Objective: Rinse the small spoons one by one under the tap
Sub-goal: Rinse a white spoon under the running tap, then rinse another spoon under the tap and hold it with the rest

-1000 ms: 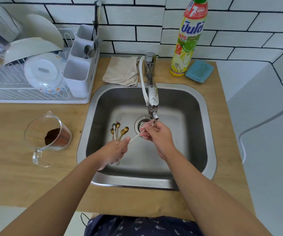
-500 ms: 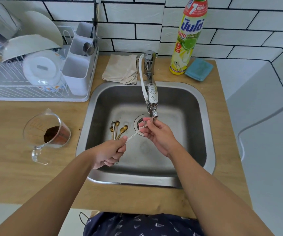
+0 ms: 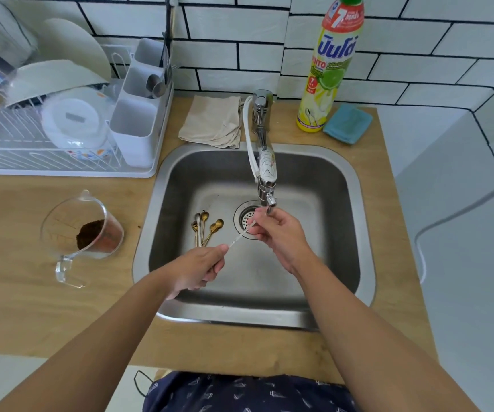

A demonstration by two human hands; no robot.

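Over the square stainless-steel sink [image 3: 355, 233], the left hand [image 3: 198, 269] pinches the handle end of a thin silver small spoon [image 3: 238, 239], fingers curled around it. The right hand [image 3: 278, 230] grips the spoon's bowl end between curled fingers, right under the outlet of the chrome tap [image 3: 265, 162] and above the round drain strainer [image 3: 245, 220]. The spoon slants from lower left to upper right between the two hands.

On the sink floor, just left of the drain, lies a small cluster of gold and silver small spoons [image 3: 207, 227], apart from both hands. The right and near parts of the basin floor are bare steel.

On the wooden desk [image 3: 31, 307] left of the sink stands a clear plastic measuring jug with brown powder [image 3: 86, 233], close to the sink's left rim. Behind it, a white wire dish rack with plates and a cutlery holder [image 3: 70, 126] reaches nearly to the sink's back-left corner. A folded beige cloth [image 3: 213, 121] lies at the back rim beside the tap base. A yellow dish-soap bottle [image 3: 329, 69] and a blue sponge [image 3: 347, 123] sit by the tiled wall at the back right.
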